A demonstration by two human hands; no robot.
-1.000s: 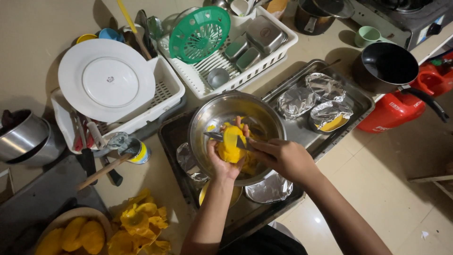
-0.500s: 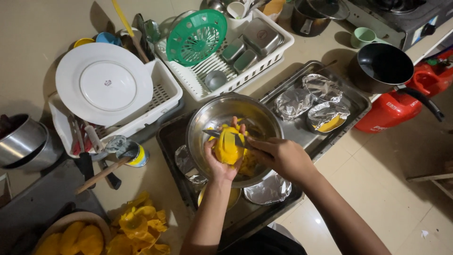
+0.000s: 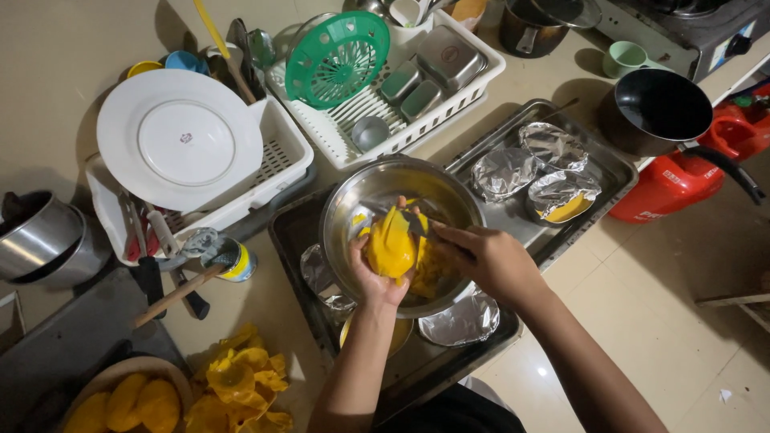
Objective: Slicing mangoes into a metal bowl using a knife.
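My left hand (image 3: 375, 277) grips a peeled yellow mango (image 3: 391, 242) over a steel mixing bowl (image 3: 365, 192). In my right hand (image 3: 487, 258) is a knife (image 3: 414, 221) whose blade lies against the top of the fruit. Cut yellow pieces (image 3: 430, 274) rest in the bowl under my hands. The bowl stands on a dark metal tray (image 3: 290, 232) on the floor.
A second tray (image 3: 606, 165) with foil-covered cups (image 3: 553, 148) lies to the right. White dish racks hold a plate (image 3: 178, 138) and a green strainer (image 3: 337, 58). A black pan (image 3: 654, 109) and red canister (image 3: 670, 186) sit right. Mango peels (image 3: 237, 389) and whole mangoes (image 3: 132, 401) lie lower left.
The knife has slid slightly along the mango while my left hand keeps it over the bowl. The view has shifted a little; nothing else has moved.
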